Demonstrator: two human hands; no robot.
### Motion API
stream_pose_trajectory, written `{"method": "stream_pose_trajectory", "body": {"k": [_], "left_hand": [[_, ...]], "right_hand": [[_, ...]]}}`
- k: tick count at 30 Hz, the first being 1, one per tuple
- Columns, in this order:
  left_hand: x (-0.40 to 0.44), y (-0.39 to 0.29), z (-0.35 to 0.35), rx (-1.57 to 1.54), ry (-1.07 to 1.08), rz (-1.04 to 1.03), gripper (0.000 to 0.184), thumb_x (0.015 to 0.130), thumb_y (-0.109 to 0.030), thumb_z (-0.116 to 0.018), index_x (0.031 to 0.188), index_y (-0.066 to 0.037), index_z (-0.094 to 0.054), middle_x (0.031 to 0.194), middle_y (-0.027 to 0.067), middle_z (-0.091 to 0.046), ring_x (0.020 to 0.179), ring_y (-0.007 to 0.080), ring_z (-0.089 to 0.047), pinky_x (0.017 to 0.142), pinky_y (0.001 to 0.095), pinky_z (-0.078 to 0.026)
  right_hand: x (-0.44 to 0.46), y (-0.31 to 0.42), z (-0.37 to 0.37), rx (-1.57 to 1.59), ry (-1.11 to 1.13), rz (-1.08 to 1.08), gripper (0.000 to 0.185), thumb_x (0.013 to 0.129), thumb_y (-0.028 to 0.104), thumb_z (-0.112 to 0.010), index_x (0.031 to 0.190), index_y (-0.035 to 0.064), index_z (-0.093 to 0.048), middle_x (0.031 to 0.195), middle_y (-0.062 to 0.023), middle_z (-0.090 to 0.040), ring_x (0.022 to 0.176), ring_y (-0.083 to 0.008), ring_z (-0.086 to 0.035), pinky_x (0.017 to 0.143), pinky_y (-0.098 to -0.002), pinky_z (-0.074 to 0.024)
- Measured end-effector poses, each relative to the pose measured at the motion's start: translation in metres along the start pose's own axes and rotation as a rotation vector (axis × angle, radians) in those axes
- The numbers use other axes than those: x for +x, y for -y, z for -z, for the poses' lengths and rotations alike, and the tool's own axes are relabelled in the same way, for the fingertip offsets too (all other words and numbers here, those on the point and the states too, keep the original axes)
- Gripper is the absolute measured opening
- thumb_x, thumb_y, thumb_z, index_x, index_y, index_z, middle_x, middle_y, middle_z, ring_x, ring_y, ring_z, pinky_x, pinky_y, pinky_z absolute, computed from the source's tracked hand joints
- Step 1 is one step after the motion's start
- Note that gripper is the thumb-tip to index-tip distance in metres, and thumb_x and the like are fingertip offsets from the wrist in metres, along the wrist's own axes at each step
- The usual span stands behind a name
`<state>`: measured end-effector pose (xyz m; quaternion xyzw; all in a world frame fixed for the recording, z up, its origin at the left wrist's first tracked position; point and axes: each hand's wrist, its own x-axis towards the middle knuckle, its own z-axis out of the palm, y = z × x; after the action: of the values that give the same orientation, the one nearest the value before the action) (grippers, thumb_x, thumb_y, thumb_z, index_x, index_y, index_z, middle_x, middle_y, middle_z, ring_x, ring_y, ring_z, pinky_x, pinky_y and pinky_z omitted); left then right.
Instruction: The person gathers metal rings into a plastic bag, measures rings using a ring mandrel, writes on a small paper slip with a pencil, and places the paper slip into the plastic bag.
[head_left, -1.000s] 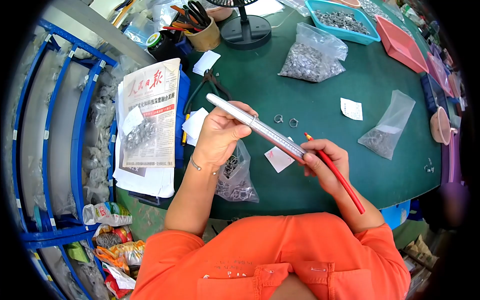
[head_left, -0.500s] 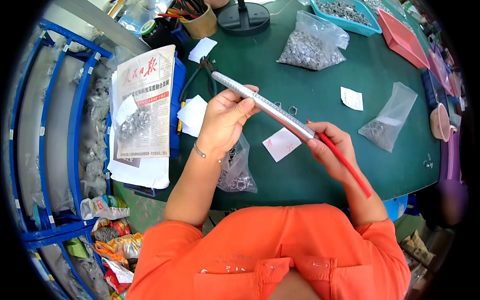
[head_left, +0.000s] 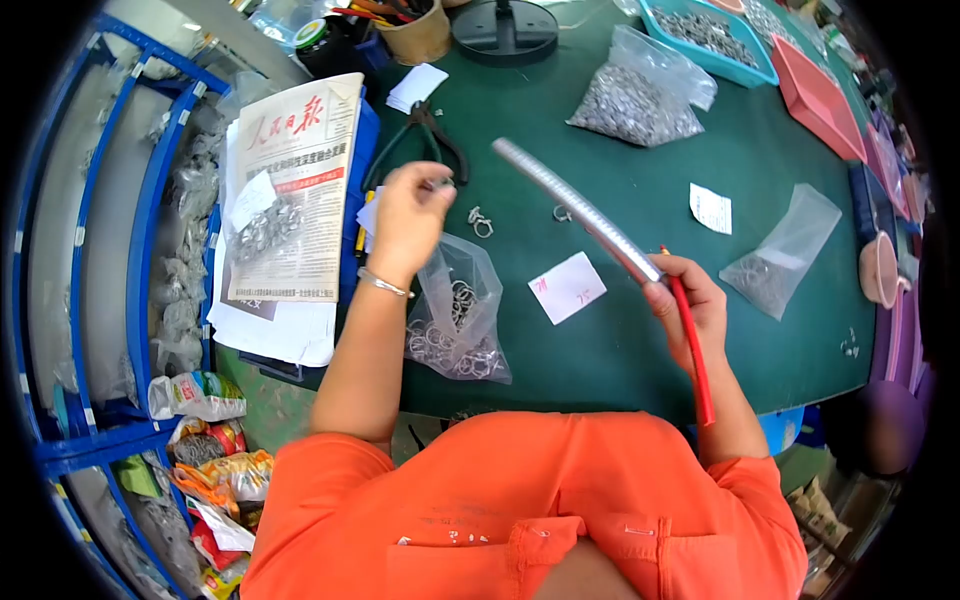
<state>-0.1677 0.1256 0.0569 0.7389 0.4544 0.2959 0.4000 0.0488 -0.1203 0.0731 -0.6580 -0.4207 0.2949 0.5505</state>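
My right hand (head_left: 692, 305) is wrapped round the thick end of a silver ring mandrel (head_left: 575, 205) with scale markings. A slim red stick like a pen (head_left: 692, 345) is held in the same hand. The mandrel slants up and left over the table. My left hand (head_left: 412, 215) is closed in a pinch on a small ring (head_left: 440, 183), mostly covered by the fingers, near the green-handled pliers (head_left: 430, 125). Loose rings (head_left: 481, 222) lie right of that hand. Below it sits a clear bag of rings (head_left: 455, 335); a white paper note (head_left: 567, 288) lies between my arms.
At the left edge lie a newspaper (head_left: 300, 200) and a blue rack (head_left: 150, 250). Toward the back are a bag of metal pieces (head_left: 635, 105), a blue tray (head_left: 765, 75), a pink tray (head_left: 815, 100) and a lamp base (head_left: 505, 35). Another clear bag (head_left: 785, 250) lies right.
My left hand has come off the mandrel with the ring and moved left toward the pliers. My right hand has shifted slightly right, still holding the mandrel and red stick.
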Motion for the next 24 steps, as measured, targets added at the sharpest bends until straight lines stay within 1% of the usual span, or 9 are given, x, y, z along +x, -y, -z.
{"method": "stream_pose_trajectory", "body": {"k": [2,4,7,13,16,19,21,22,24], "left_hand": [[-0.009,0.0,-0.012,0.22,0.134,-0.133,0.023,0.077,-0.009,-0.069,0.099,-0.002,-0.067,0.096,0.0191,-0.061,0.088,0.0329,-0.061,0.08,0.0388,-0.05],[-0.018,-0.006,-0.023,0.398,0.238,-0.164,0.031,0.076,-0.011,-0.07,0.106,-0.003,-0.065,0.104,0.0226,-0.057,0.093,0.0389,-0.06,0.085,0.0427,-0.049],[-0.028,-0.03,-0.031,0.505,0.259,-0.076,0.033,0.072,-0.01,-0.076,0.099,-0.001,-0.06,0.106,0.0235,-0.053,0.09,0.0403,-0.062,0.08,0.0434,-0.052],[-0.029,-0.011,-0.042,0.432,0.238,-0.199,0.028,0.075,-0.008,-0.073,0.092,0.004,-0.056,0.102,0.0249,-0.053,0.086,0.0394,-0.062,0.079,0.0412,-0.053],[-0.029,-0.015,-0.041,0.541,0.276,-0.257,0.025,0.079,-0.008,-0.065,0.099,0.004,-0.056,0.101,0.0236,-0.054,0.09,0.0375,-0.061,0.081,0.0396,-0.052],[-0.024,0.031,-0.07,0.615,0.212,-0.388,0.029,0.084,-0.01,-0.055,0.111,0.001,-0.057,0.111,0.0173,-0.057,0.107,0.0343,-0.057,0.089,0.0382,-0.048],[-0.027,0.023,-0.063,0.434,0.214,-0.464,0.035,0.086,-0.011,-0.053,0.12,-0.002,-0.055,0.122,0.0137,-0.057,0.117,0.0326,-0.052,0.096,0.0396,-0.043],[-0.025,0.043,-0.076,0.395,0.141,-0.55,0.032,0.086,-0.02,-0.053,0.11,0.002,-0.054,0.11,0.0225,-0.057,0.109,0.0343,-0.053,0.095,0.0416,-0.041],[-0.03,0.031,-0.07,0.463,0.073,-0.615,0.029,0.087,-0.022,-0.052,0.104,0.001,-0.053,0.103,0.0207,-0.056,0.102,0.0351,-0.054,0.091,0.0429,-0.042]], "right_hand": [[0.009,0.009,-0.002,0.053,-0.028,-0.048,0.024,0.091,0.011,-0.064,0.111,-0.0019,-0.061,0.081,0.0006,-0.057,0.071,-0.0057,-0.049,0.065,-0.0192,-0.0414],[0.023,0.014,-0.008,0.065,0.008,-0.056,0.024,0.091,0.011,-0.064,0.111,-0.0019,-0.061,0.081,0.0007,-0.057,0.071,-0.0054,-0.049,0.065,-0.0191,-0.0412],[0.046,0.022,-0.03,0.088,0.069,-0.057,0.024,0.091,0.01,-0.064,0.112,-0.0017,-0.061,0.079,0.0002,-0.056,0.07,-0.0057,-0.048,0.064,-0.0196,-0.0413],[0.101,0.036,-0.099,-0.312,0.202,0.117,0.026,0.09,0.009,-0.061,0.113,-0.0017,-0.06,0.073,-0.0038,-0.057,0.066,-0.0096,-0.051,0.061,-0.0253,-0.0453],[0.118,0.036,-0.136,-0.395,0.091,0.287,0.028,0.089,0.012,-0.06,0.113,-0.0012,-0.059,0.069,-0.0161,-0.06,0.06,-0.0236,-0.058,0.061,-0.0336,-0.0484],[0.126,0.044,-0.167,-0.35,0.164,0.189,0.032,0.087,0.006,-0.054,0.116,-0.0085,-0.052,0.098,-0.0328,-0.06,0.093,-0.0469,-0.06,0.082,-0.0461,-0.0482],[0.131,0.043,-0.184,-0.343,0.163,0.275,0.027,0.085,0.003,-0.052,0.109,-0.0092,-0.052,0.098,-0.0345,-0.059,0.093,-0.0495,-0.058,0.083,-0.0498,-0.0465],[0.133,0.047,-0.192,-0.35,0.197,0.251,0.025,0.084,0.002,-0.052,0.106,-0.0095,-0.052,0.097,-0.0349,-0.058,0.093,-0.05,-0.058,0.083,-0.0503,-0.0466],[0.135,0.052,-0.209,-0.373,0.259,0.193,0.023,0.082,0.001,-0.052,0.102,-0.0106,-0.051,0.096,-0.0361,-0.058,0.092,-0.0509,-0.058,0.082,-0.0507,-0.0473]]}}
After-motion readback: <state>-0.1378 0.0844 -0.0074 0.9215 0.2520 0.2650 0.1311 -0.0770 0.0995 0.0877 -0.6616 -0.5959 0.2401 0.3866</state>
